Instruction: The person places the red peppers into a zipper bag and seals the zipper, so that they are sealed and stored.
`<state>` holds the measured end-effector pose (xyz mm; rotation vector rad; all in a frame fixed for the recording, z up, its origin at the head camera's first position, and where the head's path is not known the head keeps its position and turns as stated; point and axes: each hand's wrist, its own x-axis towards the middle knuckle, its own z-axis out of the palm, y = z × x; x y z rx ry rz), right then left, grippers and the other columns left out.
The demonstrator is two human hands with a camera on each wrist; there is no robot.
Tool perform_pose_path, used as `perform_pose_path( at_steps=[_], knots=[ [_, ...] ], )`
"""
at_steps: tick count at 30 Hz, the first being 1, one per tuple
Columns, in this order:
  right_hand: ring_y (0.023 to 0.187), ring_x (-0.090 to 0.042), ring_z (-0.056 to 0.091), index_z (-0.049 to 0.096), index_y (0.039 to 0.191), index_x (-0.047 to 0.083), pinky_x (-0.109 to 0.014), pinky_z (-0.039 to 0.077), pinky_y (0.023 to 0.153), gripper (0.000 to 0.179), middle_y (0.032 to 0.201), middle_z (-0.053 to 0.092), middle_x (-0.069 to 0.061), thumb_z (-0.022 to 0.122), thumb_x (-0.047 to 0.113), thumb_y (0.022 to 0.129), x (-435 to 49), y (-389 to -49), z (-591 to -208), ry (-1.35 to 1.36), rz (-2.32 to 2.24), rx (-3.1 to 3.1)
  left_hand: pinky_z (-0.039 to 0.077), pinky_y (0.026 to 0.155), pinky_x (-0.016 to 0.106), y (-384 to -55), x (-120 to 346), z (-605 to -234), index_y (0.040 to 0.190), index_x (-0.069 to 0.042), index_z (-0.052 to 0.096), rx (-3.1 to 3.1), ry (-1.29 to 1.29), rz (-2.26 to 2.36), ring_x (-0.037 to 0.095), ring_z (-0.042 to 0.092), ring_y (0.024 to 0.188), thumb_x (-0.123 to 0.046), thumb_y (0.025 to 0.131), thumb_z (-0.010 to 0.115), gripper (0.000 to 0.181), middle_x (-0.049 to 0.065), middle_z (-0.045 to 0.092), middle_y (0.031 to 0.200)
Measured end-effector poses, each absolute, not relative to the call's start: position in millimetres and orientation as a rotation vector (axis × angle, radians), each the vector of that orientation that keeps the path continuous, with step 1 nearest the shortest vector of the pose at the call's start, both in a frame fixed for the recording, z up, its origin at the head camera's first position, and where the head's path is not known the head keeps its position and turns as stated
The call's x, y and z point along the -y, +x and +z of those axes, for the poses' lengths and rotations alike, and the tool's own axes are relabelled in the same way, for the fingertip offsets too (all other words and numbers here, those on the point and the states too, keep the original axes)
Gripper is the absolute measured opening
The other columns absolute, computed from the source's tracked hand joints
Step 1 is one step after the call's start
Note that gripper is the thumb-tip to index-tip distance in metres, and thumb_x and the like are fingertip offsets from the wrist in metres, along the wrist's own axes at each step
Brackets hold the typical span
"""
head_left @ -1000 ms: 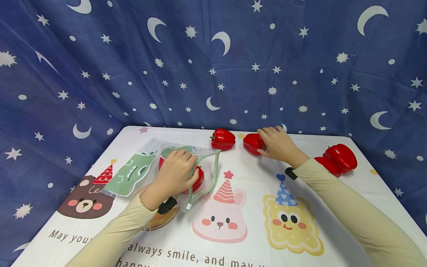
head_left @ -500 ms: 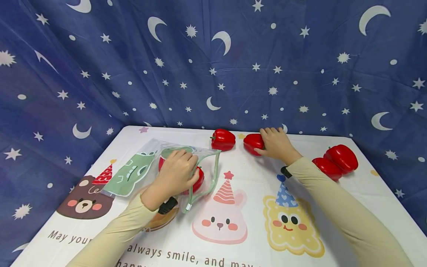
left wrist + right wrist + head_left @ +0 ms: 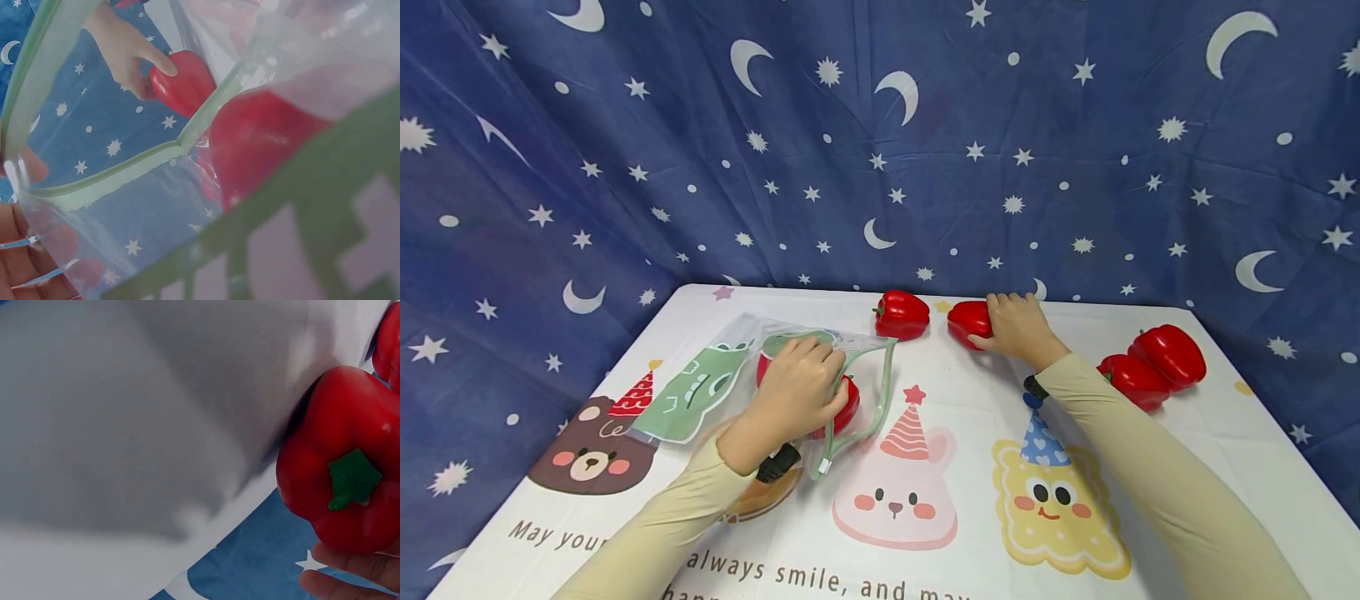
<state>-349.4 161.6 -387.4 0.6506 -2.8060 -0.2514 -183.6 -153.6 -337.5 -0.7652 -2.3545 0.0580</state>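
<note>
My left hand [image 3: 796, 387] grips the rim of a clear zip bag [image 3: 886, 375] with a green zip edge and a green cartoon print. The bag's mouth gapes to the right, and a red bell pepper [image 3: 847, 406] lies inside. At the table's far side my right hand [image 3: 1021, 330] holds another red bell pepper [image 3: 968, 323] by its stem end, thumb in front and fingers behind. Its green stem [image 3: 354, 479] shows in the right wrist view. A further red bell pepper [image 3: 902, 315] lies just left of the held one.
Two more red bell peppers lie together at the right: a rear pepper [image 3: 1168, 356] and a front pepper [image 3: 1135, 382], beside the right sleeve. The white cartoon-printed tablecloth [image 3: 970, 500] covers the table. A blue star-and-moon curtain [image 3: 880, 150] hangs behind its far edge.
My right hand has shifted slightly and its thumb has moved left along the front of the pepper, which stays in place. My left hand and the bag look unchanged.
</note>
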Motion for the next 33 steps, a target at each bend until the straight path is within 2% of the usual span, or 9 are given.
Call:
perform_pose_path(
  at_steps=[15,26,33],
  knots=[
    [0.095,-0.036,0.061,0.056,0.112,-0.007,-0.056,0.048,0.088,0.072,0.105,0.064,-0.022,0.062,0.054,0.075,-161,-351,-388,0.659,-0.263,2.839,0.046,0.072,0.037,-183,154,-337,0.069,-0.008,0.053,2.371,-0.762,0.064,0.024,0.054,0.071,-0.020,0.073,0.063,0.016,0.006,0.057,0.066],
    [0.105,-0.039,0.057,0.050,0.122,-0.007,-0.059,0.043,0.094,0.076,0.115,0.061,-0.022,0.068,0.048,0.072,-162,-345,-382,0.700,-0.264,2.897,0.046,0.072,0.038,-184,154,-338,0.069,-0.008,0.054,2.356,-0.771,0.068,0.025,0.054,0.071,-0.021,0.072,0.064,0.017,0.006,0.057,0.067],
    [0.108,-0.037,0.057,0.048,0.123,-0.007,-0.059,0.041,0.096,0.077,0.115,0.061,-0.022,0.069,0.046,0.071,-164,-340,-379,0.761,-0.253,2.873,0.046,0.072,0.038,-184,153,-338,0.068,-0.008,0.053,2.342,-0.776,0.061,0.024,0.053,0.070,-0.021,0.072,0.063,0.017,0.006,0.055,0.066]
  ],
)
